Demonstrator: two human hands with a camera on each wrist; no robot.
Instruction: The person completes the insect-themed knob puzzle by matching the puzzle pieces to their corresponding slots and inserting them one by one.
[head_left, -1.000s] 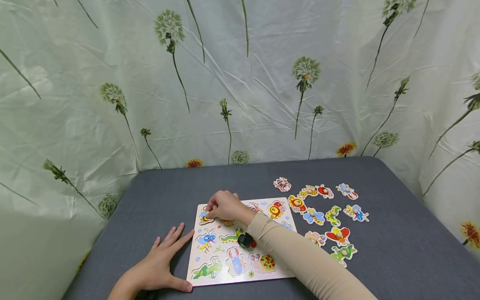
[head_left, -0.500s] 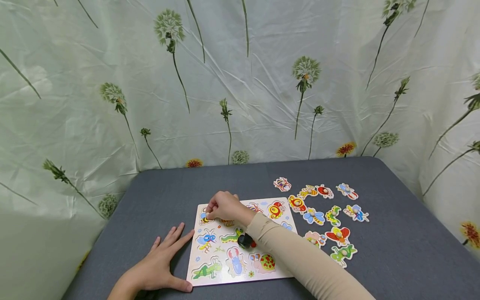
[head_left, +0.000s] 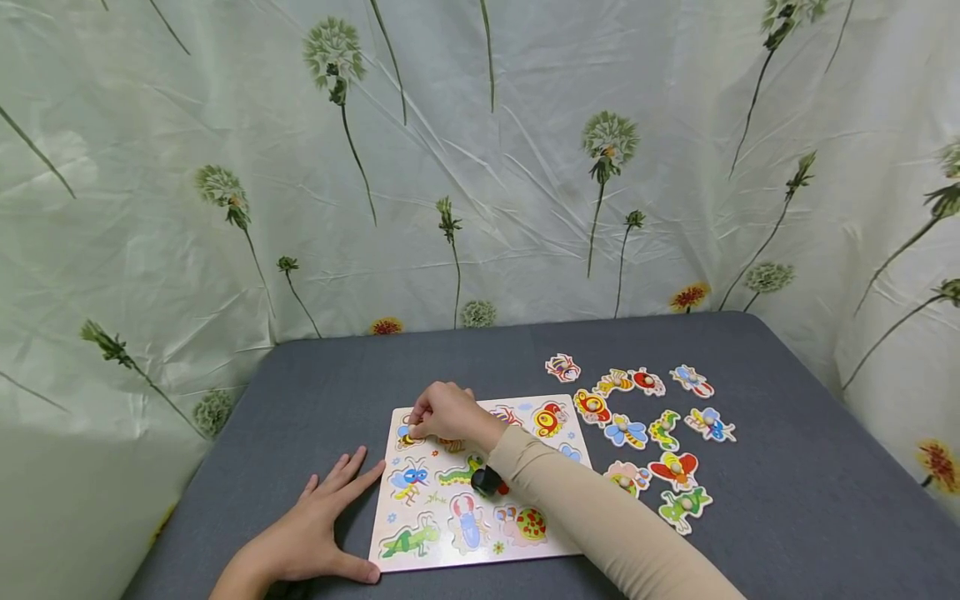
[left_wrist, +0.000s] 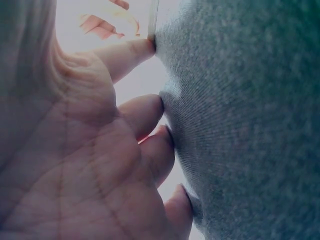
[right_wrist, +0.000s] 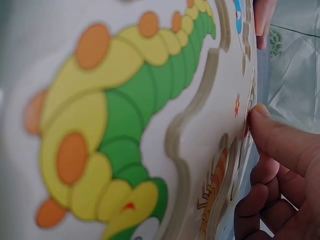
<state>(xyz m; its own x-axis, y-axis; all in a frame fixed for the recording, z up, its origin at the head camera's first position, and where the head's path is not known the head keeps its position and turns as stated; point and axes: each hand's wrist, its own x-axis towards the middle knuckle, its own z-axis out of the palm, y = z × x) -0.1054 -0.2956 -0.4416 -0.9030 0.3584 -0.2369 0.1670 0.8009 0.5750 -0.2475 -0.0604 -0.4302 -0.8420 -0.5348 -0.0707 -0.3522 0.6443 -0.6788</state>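
A pale wooden puzzle board (head_left: 442, 560) with printed insect recesses lies on the table. At its top left corner my right hand (head_left: 457, 414) pinches a bee puzzle piece (head_left: 406, 437) over the bee recess; the fingers partly hide it. In the right wrist view, the thumb (right_wrist: 280, 137) and curled fingers meet at the board's surface, beyond the caterpillar recess (right_wrist: 135, 115). My left hand (head_left: 311, 529) rests spread on the table, with thumb and index fingertips at the board's left edge. Its palm and straight fingers (left_wrist: 142, 117) show in the left wrist view.
Right of the board lie several loose insect pieces with knobs, among them a green grasshopper (head_left: 685, 506), a red-winged insect (head_left: 675, 471) and a spider (head_left: 562, 367). A black wrist camera (head_left: 486, 481) hangs under the right forearm. A flower-printed curtain (head_left: 525, 208) stands behind the grey table (head_left: 337, 375).
The bee piece has shifted slightly and now lies more in line with its recess, still in the right hand's pinch. The left hand has stayed at the board's edge.
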